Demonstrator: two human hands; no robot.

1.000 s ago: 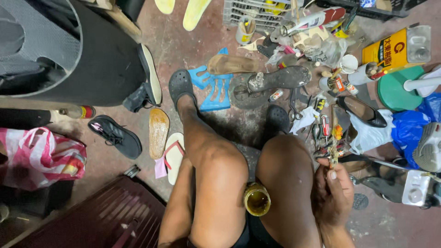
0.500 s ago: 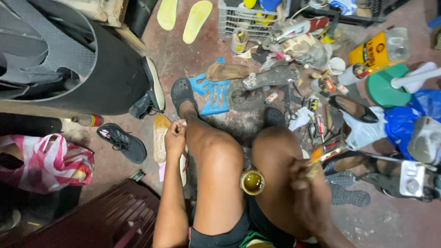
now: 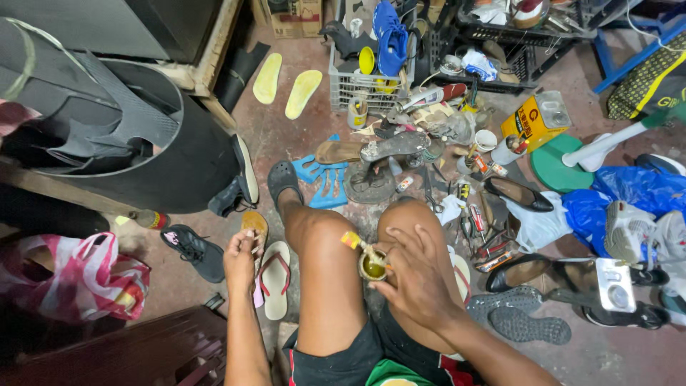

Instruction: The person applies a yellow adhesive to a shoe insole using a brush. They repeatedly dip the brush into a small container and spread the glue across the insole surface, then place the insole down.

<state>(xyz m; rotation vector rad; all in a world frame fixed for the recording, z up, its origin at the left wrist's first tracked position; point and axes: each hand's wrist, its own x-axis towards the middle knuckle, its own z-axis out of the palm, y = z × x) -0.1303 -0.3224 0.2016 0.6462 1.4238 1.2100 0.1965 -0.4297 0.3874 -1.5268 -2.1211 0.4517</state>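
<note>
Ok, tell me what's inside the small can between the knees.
The small can holds yellowish liquid, and a brush stands in it. The right hand steadies it; the bottom is covered.

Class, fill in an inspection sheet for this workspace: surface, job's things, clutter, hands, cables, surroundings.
Surface: stained reddish concrete floor.
Job's things: small tin of yellow glue between the knees, stick standing in it; tan sandal.
Clutter: shoes, insoles, tools and cans around an iron shoe last.
Hands: right hand at the tin; left hand touching the sandal.
Cables: nothing seen.
Surroundings: black bin, white crate, blue bag.
</note>
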